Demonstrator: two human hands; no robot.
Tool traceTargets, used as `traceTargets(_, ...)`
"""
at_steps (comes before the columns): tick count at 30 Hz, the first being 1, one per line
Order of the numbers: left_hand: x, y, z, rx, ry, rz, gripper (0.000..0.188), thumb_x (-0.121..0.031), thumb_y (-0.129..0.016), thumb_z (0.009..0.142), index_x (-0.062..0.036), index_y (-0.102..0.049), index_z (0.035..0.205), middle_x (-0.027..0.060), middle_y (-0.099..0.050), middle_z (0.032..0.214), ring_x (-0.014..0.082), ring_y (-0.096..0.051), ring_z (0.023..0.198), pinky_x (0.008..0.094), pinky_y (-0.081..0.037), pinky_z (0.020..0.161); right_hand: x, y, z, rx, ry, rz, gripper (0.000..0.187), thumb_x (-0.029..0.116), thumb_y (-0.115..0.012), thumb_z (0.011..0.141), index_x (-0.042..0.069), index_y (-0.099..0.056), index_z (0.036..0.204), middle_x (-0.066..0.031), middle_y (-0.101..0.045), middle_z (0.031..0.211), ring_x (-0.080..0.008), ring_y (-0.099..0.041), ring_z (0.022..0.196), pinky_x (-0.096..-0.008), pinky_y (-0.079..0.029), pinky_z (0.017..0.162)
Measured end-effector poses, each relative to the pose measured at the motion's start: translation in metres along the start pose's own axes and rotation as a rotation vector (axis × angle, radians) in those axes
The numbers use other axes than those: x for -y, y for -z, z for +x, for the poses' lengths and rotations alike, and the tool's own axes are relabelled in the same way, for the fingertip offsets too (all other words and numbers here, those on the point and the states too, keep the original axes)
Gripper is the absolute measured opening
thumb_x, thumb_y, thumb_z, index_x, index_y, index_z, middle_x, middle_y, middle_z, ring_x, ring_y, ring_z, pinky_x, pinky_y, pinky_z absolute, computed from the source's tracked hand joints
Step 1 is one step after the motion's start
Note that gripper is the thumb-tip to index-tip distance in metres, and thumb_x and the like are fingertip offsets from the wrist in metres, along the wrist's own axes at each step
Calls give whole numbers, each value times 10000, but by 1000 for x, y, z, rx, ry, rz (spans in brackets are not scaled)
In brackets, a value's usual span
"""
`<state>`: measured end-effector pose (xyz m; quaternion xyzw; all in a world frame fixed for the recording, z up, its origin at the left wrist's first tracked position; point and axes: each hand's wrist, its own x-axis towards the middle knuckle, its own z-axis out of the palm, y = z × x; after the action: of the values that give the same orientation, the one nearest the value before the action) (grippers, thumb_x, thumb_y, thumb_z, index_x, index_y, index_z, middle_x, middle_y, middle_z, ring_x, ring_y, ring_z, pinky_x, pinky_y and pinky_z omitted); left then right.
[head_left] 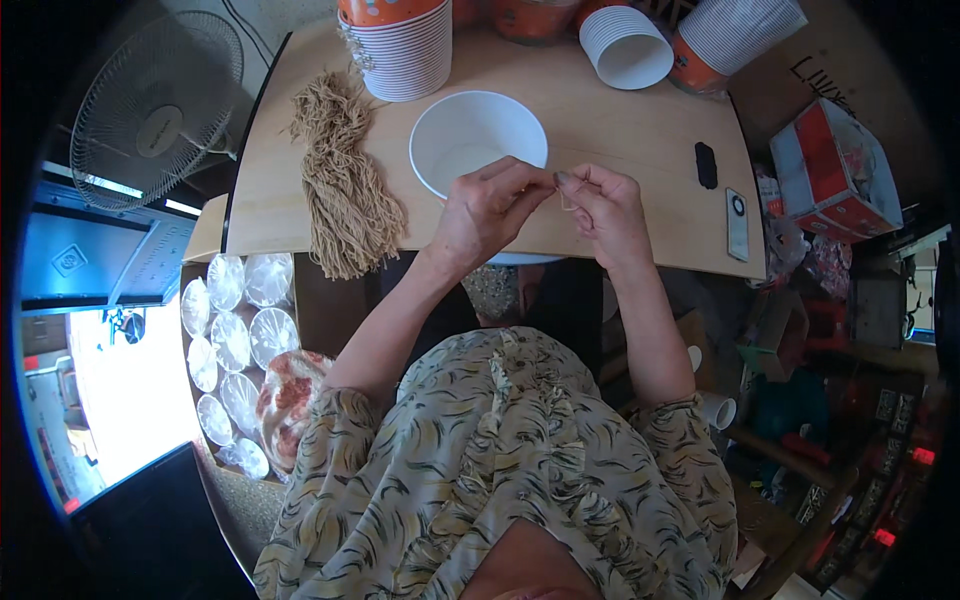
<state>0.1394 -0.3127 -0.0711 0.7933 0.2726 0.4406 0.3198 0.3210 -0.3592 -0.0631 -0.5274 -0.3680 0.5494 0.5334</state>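
Observation:
My left hand [483, 213] and my right hand [606, 212] meet fingertip to fingertip above the table's near edge, both closed in a pinch. Between them a thin pale cord [567, 204] shows as a small loop under the fingers; most of it is hidden. Just behind my left hand stands a white paper bucket [440, 150], its mouth facing up and its inside bare. Left of the bucket, a long bundle of tan cords [345, 190] lies across the table and hangs slightly over the near edge.
Stacked paper buckets [405, 55] stand at the table's back, with another stack [630, 50] on its side. A phone [737, 225] and a black item [706, 165] lie at right. A fan [160, 125] stands left, above a carton of wrapped white stacks [230, 340].

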Motion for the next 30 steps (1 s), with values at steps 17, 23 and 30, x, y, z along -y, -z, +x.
traceTargets(17,17,17,8,141,666,-901,202,-120,-684,955,-6,-662,1121,62,-705,956,101,-669,869,218,-543,770,10,7,-2,71,414,-204,139,68,-713,900,7,-691,1023,42,-572,773,-18,-428,615,-180,-352,568)
traceTargets(23,20,12,6,138,694,-930,169,-123,-693,949,-2,-700,1066,57,-710,955,101,-676,848,212,-557,790,12,-9,-15,-6,548,-642,168,13,-778,800,47,-705,947,17,-639,895,-37,-523,677,-216,-379,543)
traceTargets(30,18,7,5,137,622,-852,181,-107,-696,944,23,-692,1069,63,-711,969,113,-680,867,239,-564,818,-2,-10,-11,-133,715,-700,129,12,-776,796,41,-707,900,-17,-654,848,-104,-592,672,-251,-444,548)
